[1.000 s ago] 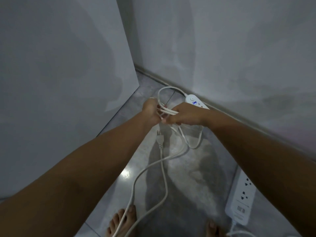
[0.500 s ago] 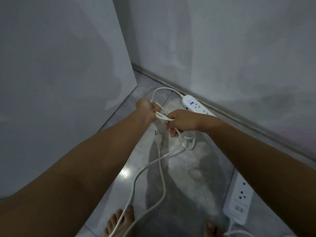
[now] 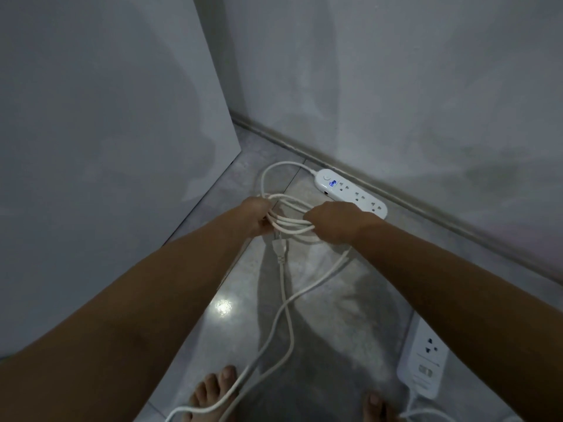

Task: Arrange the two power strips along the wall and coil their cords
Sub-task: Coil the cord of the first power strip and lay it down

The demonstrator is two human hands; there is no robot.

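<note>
A white power strip (image 3: 350, 191) with a blue light lies along the baseboard of the right wall. Its white cord (image 3: 291, 222) runs in several loops between my hands above the floor. My left hand (image 3: 257, 216) grips one end of the loops, my right hand (image 3: 333, 222) grips the other. The plug (image 3: 278, 249) hangs just below the loops, and loose cord trails toward my feet. A second white power strip (image 3: 423, 363) lies on the floor at lower right, partly hidden by my right forearm.
A tall grey panel (image 3: 106, 147) stands close on the left, a grey wall (image 3: 396, 86) on the right; they leave a narrow floor strip. My bare feet (image 3: 213, 391) stand at the bottom, with cord across the left one.
My hands have moved apart, stretching the cord loops wider between them. More of the far power strip shows past my right hand.
</note>
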